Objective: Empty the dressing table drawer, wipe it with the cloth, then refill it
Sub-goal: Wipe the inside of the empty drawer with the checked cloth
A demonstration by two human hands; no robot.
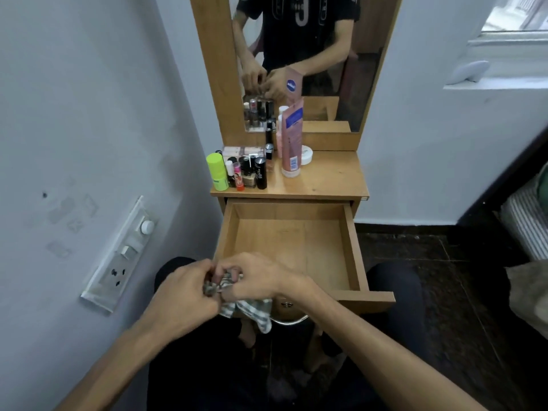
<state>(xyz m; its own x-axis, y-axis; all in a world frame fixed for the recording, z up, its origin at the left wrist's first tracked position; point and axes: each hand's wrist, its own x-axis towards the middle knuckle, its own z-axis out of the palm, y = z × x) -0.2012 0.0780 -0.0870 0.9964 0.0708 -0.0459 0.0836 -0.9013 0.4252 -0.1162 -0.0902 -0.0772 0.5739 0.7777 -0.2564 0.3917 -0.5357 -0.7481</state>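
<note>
The wooden drawer [351, 247] of the dressing table is pulled out and its inside is bare. Both hands meet over its front left corner. My left hand [181, 295] and my right hand [255, 275] each grip a grey-and-white checked cloth [252, 312], which is bunched between the fingers and hangs down in front of the drawer. On the tabletop [326, 179] stand several cosmetics: a lime green bottle [217, 172], small lipsticks and black tubes [260, 173], a tall pink tube [292, 140] and a white jar [307, 154].
A mirror [299, 54] rises behind the tabletop. A wall switch panel [121, 256] is close on the left. A metal handle [289, 321] sits on the drawer front. A bed edge [525, 221] lies to the right, over dark floor tiles.
</note>
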